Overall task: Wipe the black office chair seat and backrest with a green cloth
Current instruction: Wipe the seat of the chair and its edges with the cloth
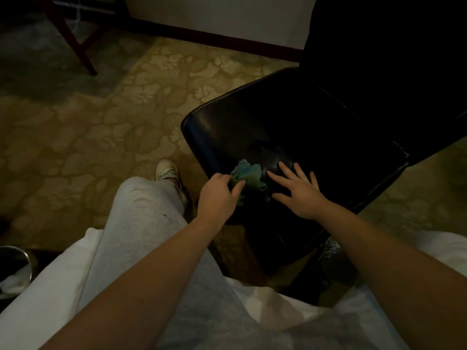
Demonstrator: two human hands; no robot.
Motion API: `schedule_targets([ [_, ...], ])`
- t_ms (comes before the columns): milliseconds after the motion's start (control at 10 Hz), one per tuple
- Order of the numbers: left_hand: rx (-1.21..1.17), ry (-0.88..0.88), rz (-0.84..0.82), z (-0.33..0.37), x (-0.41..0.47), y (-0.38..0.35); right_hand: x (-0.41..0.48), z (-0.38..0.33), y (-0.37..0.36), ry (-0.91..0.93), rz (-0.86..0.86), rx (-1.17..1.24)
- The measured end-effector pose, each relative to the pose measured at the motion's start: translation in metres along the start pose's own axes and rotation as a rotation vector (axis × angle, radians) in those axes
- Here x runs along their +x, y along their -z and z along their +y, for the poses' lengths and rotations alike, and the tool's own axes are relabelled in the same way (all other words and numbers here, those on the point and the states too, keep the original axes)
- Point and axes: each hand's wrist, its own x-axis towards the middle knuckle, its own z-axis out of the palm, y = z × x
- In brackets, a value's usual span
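Observation:
The black office chair seat (290, 127) fills the middle right, with its dark backrest (384, 46) rising at the upper right. A crumpled green cloth (249, 173) lies on the seat near its front left edge. My left hand (218, 193) pinches the cloth's near left side between thumb and fingers. My right hand (299, 189) rests flat on the seat just right of the cloth, fingers spread, holding nothing.
Patterned yellow carpet (101, 127) covers the floor to the left. A dark wooden furniture leg (75, 44) stands at the upper left. A white wall with dark baseboard (214, 39) runs behind. My legs and shoes are below the seat. A metal bin (15, 263) sits at the lower left.

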Motion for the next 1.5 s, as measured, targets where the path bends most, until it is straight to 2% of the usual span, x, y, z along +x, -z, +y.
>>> schedule_targets([
  [100,-0.052,0.053,0.088,0.005,0.001,0.001,0.0,0.0,0.001,-0.001,-0.011,0.012],
  [200,-0.013,-0.02,0.112,0.009,-0.005,-0.003,0.001,0.0,0.0,-0.009,-0.006,0.004],
  [600,-0.009,0.009,0.042,0.009,0.01,0.002,0.0,0.006,-0.001,0.021,-0.004,0.03],
  [800,-0.059,0.112,0.021,0.017,0.031,0.01,0.001,0.0,0.0,0.007,-0.016,0.047],
  [1000,0.026,0.035,0.005,0.011,-0.003,0.0,0.0,-0.003,0.002,-0.01,-0.003,0.047],
  [1200,0.025,-0.067,-0.169,0.003,0.0,0.007,0.001,0.001,-0.002,0.002,0.013,0.04],
  [1400,-0.017,-0.239,-0.145,-0.002,0.006,0.015,0.0,-0.001,0.001,-0.004,0.004,0.051],
  [1500,0.101,-0.292,-0.199,-0.002,0.008,0.014,-0.002,0.002,0.001,0.008,0.003,0.055],
])
